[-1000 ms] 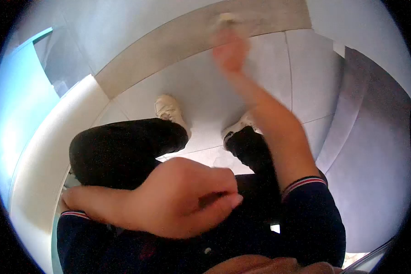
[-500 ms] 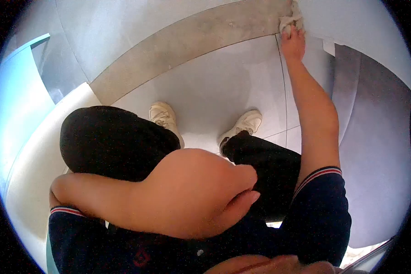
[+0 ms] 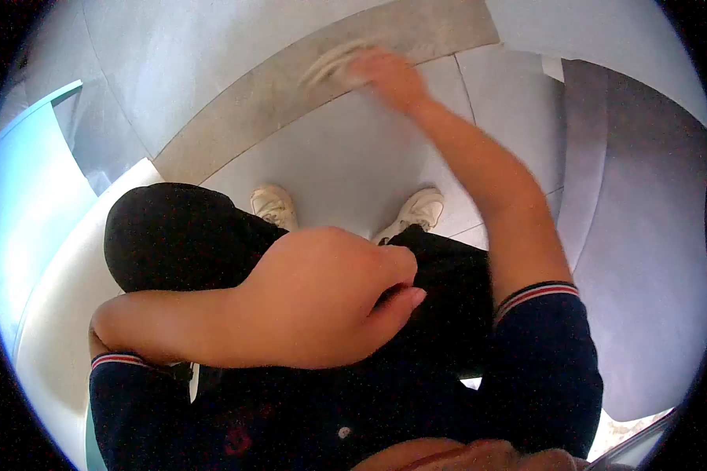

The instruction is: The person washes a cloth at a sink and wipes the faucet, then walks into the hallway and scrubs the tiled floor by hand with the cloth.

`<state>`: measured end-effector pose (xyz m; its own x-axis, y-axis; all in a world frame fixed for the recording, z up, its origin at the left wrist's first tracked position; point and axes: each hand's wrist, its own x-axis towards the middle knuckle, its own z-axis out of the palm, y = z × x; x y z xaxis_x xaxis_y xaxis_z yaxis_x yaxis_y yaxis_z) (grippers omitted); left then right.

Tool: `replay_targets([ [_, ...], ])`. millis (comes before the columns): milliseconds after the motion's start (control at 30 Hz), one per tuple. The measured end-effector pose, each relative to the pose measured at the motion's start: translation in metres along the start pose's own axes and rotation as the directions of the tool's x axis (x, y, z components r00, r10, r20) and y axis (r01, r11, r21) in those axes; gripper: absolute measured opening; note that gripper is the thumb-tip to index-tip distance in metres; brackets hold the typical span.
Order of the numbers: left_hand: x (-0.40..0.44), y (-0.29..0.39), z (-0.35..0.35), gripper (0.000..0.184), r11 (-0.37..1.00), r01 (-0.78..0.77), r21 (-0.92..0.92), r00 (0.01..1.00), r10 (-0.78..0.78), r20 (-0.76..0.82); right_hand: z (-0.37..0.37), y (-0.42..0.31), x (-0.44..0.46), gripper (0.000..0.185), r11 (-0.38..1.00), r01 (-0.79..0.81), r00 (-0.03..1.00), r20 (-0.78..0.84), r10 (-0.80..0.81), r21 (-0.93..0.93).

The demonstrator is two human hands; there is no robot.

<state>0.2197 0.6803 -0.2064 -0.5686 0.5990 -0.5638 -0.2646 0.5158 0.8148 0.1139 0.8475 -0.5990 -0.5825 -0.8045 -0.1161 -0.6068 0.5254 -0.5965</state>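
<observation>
My right hand reaches forward and is smeared by motion, its fingers on a pale cloth. The blurred cloth lies against the brown strip that curves along the base of the grey surface in front. Close to my body, my left hand is bent in a loose curl above my lap. Its thumb and fingers come near each other with a dark gap between them, and no object shows in it.
Two pale shoes stand on the grey tiled floor. A white curved edge and a light blue panel are at the left. A grey curved panel fills the right side.
My right hand went right along the brown strip with the cloth, then came back left to the strip's middle. My left hand has shifted slightly and keeps its curl.
</observation>
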Motion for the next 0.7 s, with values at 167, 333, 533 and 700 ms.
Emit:
replay_targets([
  [167, -0.003, 0.005, 0.006, 0.022, 0.996, -0.087, -0.033, 0.995, 0.088, 0.035, -0.094, 0.112, -0.070, 0.047, 0.622, -0.695, 0.719, -0.314, 0.621, -0.361],
  [333, -0.005, 0.006, 0.014, 0.025, 0.994, -0.088, -0.071, 0.994, 0.092, 0.054, -0.104, 0.106, -0.059, 0.060, 0.546, -0.829, 0.556, -0.292, 0.778, -0.122],
  [533, -0.015, 0.009, 0.024, 0.023, 0.981, -0.003, -0.196, 0.998, 0.015, 0.059, -0.028, 0.054, 0.047, 0.053, 0.679, -0.715, 0.642, -0.541, 0.543, -0.167],
  [700, -0.038, -0.005, 0.038, 0.023, 0.947, 0.025, -0.322, 0.982, -0.083, -0.169, 0.055, -0.126, 0.137, 0.036, 0.932, -0.334, 0.934, -0.181, 0.307, -0.140],
])
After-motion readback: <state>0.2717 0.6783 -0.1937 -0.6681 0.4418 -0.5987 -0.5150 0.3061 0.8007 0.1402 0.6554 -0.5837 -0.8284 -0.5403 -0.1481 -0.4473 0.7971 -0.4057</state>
